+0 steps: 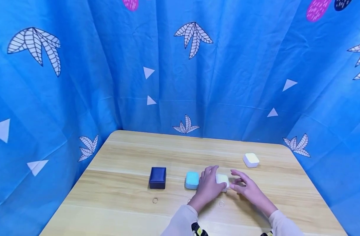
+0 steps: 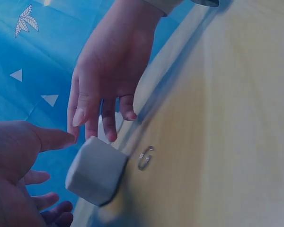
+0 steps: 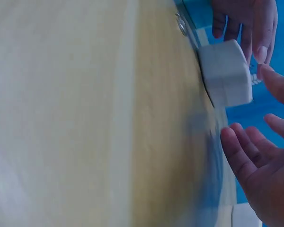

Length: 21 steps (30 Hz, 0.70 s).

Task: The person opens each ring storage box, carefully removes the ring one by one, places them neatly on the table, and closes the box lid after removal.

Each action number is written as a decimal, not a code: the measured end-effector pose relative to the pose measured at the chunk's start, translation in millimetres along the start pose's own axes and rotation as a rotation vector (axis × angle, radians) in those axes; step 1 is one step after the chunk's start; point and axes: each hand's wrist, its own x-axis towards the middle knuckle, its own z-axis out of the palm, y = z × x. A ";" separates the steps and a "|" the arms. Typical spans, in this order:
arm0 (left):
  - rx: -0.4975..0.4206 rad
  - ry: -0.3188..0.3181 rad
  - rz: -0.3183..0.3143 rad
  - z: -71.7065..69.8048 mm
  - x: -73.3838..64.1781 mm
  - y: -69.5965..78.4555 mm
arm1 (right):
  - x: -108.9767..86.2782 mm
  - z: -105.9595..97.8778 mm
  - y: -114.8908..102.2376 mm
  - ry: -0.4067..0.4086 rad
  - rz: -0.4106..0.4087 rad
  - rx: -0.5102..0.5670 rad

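A small white ring box (image 1: 222, 179) with rounded corners stands closed on the table between the two hands. My left hand (image 1: 208, 185) is at its left side, thumb by the near edge and fingers spread behind. In the left wrist view, the left thumb (image 2: 57, 140) reaches over beside the white box, with the other fingers apart from it. My right hand (image 1: 248, 189) is on the box's right, its fingers loosely bent and parted, holding nothing. A thin ring (image 1: 221, 204) lies on the wood just in front of the box.
Left of the hands stand a turquoise box (image 1: 192, 180) and a dark blue box (image 1: 157, 178). A second ring (image 1: 155, 200) lies before the blue box; another (image 1: 189, 200) is partly hidden by the left wrist. Another white box (image 1: 251, 160) sits farther back. A blue curtain (image 1: 227, 82) surrounds the table.
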 end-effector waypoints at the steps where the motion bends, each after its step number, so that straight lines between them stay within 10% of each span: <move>1: 0.013 -0.004 0.005 -0.8 2.0 2.2 | -0.3 -2.6 -0.1 0.010 -0.006 -0.014; 21: 0.070 -0.096 0.023 16.1 56.0 64.4 | 1.5 -67.1 16.9 0.153 0.048 -0.171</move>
